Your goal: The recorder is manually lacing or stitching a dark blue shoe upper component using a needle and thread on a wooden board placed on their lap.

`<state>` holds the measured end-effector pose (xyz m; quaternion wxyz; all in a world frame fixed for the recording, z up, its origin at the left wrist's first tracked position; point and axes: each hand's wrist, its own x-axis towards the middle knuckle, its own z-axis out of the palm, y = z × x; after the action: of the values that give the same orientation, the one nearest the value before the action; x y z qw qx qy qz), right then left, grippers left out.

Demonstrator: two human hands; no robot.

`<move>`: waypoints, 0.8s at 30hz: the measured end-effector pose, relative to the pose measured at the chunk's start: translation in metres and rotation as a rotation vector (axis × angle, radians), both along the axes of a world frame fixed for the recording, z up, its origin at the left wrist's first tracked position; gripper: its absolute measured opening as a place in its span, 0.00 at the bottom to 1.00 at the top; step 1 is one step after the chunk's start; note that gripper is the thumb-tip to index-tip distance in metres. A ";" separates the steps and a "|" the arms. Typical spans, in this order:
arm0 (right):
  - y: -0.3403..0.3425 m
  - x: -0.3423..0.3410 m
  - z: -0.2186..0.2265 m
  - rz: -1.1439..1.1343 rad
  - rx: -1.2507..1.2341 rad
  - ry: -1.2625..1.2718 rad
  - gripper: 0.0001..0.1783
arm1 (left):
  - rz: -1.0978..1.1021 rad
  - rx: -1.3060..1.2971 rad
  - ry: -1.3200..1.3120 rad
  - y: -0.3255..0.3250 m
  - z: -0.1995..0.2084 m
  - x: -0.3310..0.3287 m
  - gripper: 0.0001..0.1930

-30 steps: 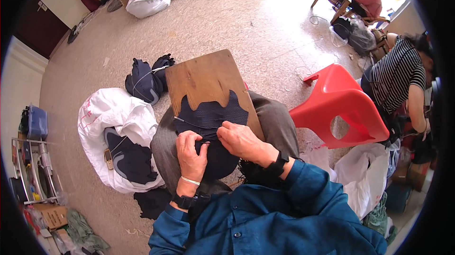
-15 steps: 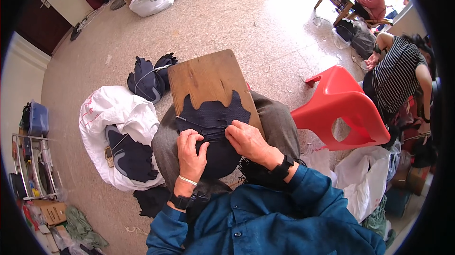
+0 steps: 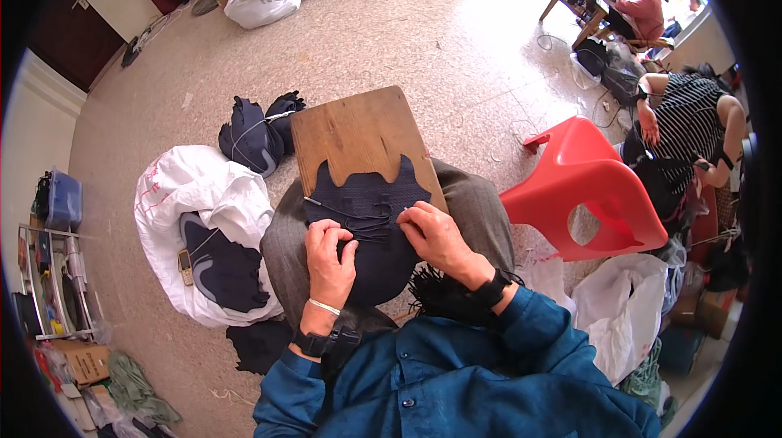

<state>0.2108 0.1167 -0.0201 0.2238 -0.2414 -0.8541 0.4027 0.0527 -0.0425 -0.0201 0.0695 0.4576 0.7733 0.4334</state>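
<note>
A dark navy knit shoe upper lies flat across my lap and the near end of a wooden board. A thin dark lace runs over it in several loops, with one pale tip at the left. My left hand is closed on the left side of the upper, thumb and forefinger beside the lace loops. On the right side, my right hand pinches the lace, and a small pale tip shows at its fingertips. What lies under the fingers is partly hidden.
Left of me, a white sack holds more dark uppers and a small phone. Tied dark bundles lie beyond it. A red plastic stool stands at right, near a person in a striped top.
My right hand has moved slightly right and down, away from the lace loops, and a pale tip now shows at its fingers. My left hand has barely moved. The striped-top person's arms have shifted.
</note>
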 end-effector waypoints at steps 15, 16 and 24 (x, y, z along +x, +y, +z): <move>-0.005 -0.003 -0.006 -0.017 0.050 -0.002 0.04 | -0.183 -0.185 0.260 0.031 0.023 -0.010 0.07; -0.006 -0.003 -0.006 -0.022 0.060 0.006 0.04 | -0.207 -0.213 0.261 0.034 0.022 -0.010 0.07; -0.007 -0.002 -0.002 0.017 0.053 -0.049 0.08 | -0.310 -0.231 0.132 0.043 0.020 -0.034 0.05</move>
<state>0.2089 0.1095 -0.0219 0.2055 -0.2379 -0.8718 0.3758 0.0187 0.0002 -0.0004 0.1365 0.5876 0.7410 0.2950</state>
